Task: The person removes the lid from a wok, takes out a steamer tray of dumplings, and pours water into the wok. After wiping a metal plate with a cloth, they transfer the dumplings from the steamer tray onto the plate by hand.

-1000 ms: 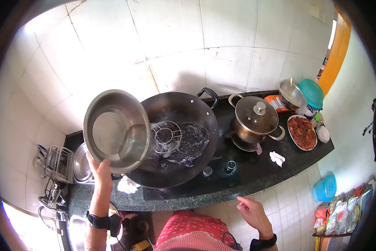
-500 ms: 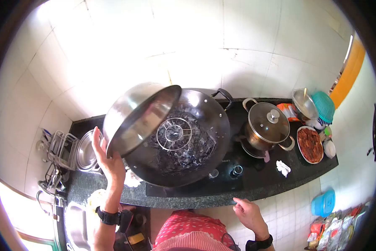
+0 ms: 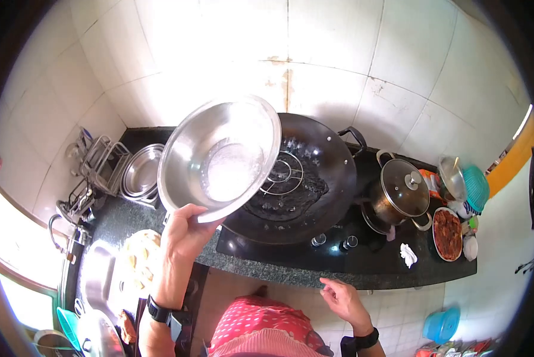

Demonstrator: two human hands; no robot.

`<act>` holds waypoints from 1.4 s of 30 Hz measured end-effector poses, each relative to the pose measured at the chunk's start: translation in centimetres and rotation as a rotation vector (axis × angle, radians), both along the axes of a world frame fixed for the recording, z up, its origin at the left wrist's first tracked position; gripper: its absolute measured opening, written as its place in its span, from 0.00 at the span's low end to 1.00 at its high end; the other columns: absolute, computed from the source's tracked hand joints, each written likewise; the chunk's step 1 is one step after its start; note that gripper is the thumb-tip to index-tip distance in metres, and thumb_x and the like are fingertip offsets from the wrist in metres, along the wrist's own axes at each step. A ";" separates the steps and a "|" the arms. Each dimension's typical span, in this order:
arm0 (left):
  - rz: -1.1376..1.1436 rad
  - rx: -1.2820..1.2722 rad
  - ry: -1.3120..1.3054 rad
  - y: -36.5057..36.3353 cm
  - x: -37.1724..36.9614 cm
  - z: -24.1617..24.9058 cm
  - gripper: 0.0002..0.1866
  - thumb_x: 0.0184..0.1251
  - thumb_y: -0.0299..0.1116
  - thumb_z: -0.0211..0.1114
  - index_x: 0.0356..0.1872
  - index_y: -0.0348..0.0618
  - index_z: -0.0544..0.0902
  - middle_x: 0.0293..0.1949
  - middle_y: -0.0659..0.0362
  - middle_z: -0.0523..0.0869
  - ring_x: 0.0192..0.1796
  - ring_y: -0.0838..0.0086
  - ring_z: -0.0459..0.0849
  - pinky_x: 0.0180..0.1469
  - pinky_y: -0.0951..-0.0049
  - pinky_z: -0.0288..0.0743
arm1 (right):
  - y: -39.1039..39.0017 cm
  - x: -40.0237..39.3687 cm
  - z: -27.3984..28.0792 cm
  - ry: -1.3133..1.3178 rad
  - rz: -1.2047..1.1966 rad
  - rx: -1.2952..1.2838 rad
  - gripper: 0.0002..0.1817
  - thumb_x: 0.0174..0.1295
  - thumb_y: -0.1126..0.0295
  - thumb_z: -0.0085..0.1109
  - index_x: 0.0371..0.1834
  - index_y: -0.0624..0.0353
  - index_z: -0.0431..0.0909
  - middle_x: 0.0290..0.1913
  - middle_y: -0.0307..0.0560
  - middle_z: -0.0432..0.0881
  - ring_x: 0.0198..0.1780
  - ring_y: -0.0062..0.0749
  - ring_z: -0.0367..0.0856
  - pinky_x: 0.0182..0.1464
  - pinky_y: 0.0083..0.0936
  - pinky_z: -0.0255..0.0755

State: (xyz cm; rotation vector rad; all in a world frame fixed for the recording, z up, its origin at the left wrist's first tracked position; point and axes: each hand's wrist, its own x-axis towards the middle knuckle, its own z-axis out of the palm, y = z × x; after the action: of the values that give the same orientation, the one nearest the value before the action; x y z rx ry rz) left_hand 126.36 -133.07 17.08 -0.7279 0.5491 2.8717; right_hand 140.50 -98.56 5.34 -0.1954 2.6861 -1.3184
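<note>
Gripping a wide metal basin (image 3: 219,157) by its near rim, my left hand (image 3: 182,235) is laying its thumb over the edge, while most of its fingers are hiding beneath. The basin is leaning, its mouth facing up toward me, and it is covering the left part of a big dark wok (image 3: 333,163) from my view; I cannot tell whether the two are touching. Inside the wok, a round wire rack (image 3: 290,171) is sitting near the middle, with dark, glinting wetness showing around it. My right hand (image 3: 343,299) is holding nothing; its fingers are half curling in the air by the front edge of the counter (image 3: 285,275). To the right of the wok, a two-handled pot (image 3: 392,205) is standing with its glass lid (image 3: 405,187) on. Farther right, an oval plate of reddish-brown food (image 3: 448,234) is resting near the pot, and a crumpled white cloth (image 3: 408,255) is lying in front of them. On the left, shiny metal bowls (image 3: 143,172) are sitting beside a dish rack (image 3: 105,166), and pale round pieces (image 3: 141,262) are lying nearer to me.
</note>
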 end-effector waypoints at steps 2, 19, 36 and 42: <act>0.014 -0.040 0.011 0.0 1.6 1.5 0.26 0.56 0.12 0.48 0.60 0.21 0.60 0.60 0.37 0.68 0.64 0.44 0.70 0.67 0.41 0.67 | -0.5 -0.3 -0.8 0.011 0.030 0.000 0.16 0.60 0.70 0.62 0.51 0.62 0.79 0.32 0.49 0.82 0.31 0.39 0.82 0.34 0.32 0.76; 0.014 -0.077 0.065 -0.3 5.7 1.5 0.22 0.61 0.17 0.50 0.57 0.19 0.63 0.57 0.37 0.73 0.60 0.47 0.76 0.64 0.48 0.74 | 1.3 -12.3 -4.6 0.228 -0.062 0.641 0.16 0.64 0.60 0.54 0.32 0.64 0.81 0.29 0.60 0.83 0.36 0.56 0.82 0.40 0.47 0.75; -0.051 -0.164 0.069 -0.4 1.4 0.7 0.21 0.61 0.18 0.50 0.55 0.18 0.63 0.55 0.39 0.74 0.57 0.50 0.79 0.62 0.50 0.76 | -1.6 -13.8 -9.4 0.471 0.062 0.577 0.08 0.55 0.70 0.54 0.28 0.62 0.81 0.29 0.56 0.82 0.33 0.51 0.83 0.37 0.42 0.77; 0.006 -0.181 0.066 -0.2 0.1 1.3 0.20 0.60 0.17 0.51 0.54 0.18 0.63 0.54 0.39 0.74 0.57 0.50 0.78 0.62 0.49 0.76 | -1.1 -12.9 -8.2 0.428 0.227 0.803 0.09 0.57 0.73 0.50 0.37 0.61 0.79 0.40 0.53 0.79 0.46 0.44 0.79 0.46 0.42 0.73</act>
State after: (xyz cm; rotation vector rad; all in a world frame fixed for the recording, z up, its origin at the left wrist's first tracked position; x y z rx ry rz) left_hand 126.41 -133.24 18.37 -0.6612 0.8253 2.8871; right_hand 127.61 -99.71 -2.82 -0.7086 3.1570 -0.0788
